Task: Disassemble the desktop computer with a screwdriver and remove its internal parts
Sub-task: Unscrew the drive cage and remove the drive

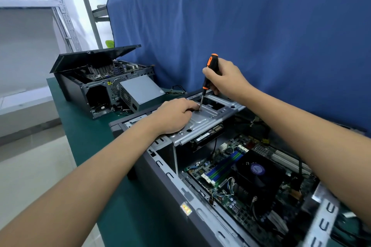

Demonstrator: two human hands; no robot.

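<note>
Head view (the only one)

- Desktop computer [160, 168] lies on its side with the panel off, under and between both forearms, open bay facing up
- Screwdriver [206, 81]: black and orange handle, thin steel shaft, standing nearly upright with a slight tilt. Its tip sits on a screw [199, 110] in the drive bracket [208, 120]
- Right hand [226, 78] wraps the middle of the handle, fingers and thumb closed round it, the orange cap poking out above the fist
- Left hand [174, 115] lies palm down on the bracket, just beside the tip. Its fingers bend toward the screw, with the fingertips hidden under the knuckles. Cannot tell whether they pinch the screw or only press the plate
- Handling, my guess: the bracket is stamped sheet steel, stiff and fairly light, with edges likely sharp. Once free, take it by the flat flanges, not the cut-outs. The screw is tiny and will drop into the case if not caught
- Motherboard [226, 168] sits below the right forearm, with the fan [257, 170] on it. Both look fragile: lift by the board edges and mind the cables
- Beyond the left hand: a second computer [96, 84] with its lid propped, and a grey power supply [140, 92] leaning in front of it, both on the green table [90, 126]
- Blue cloth [261, 26] hangs behind the right hand
</note>
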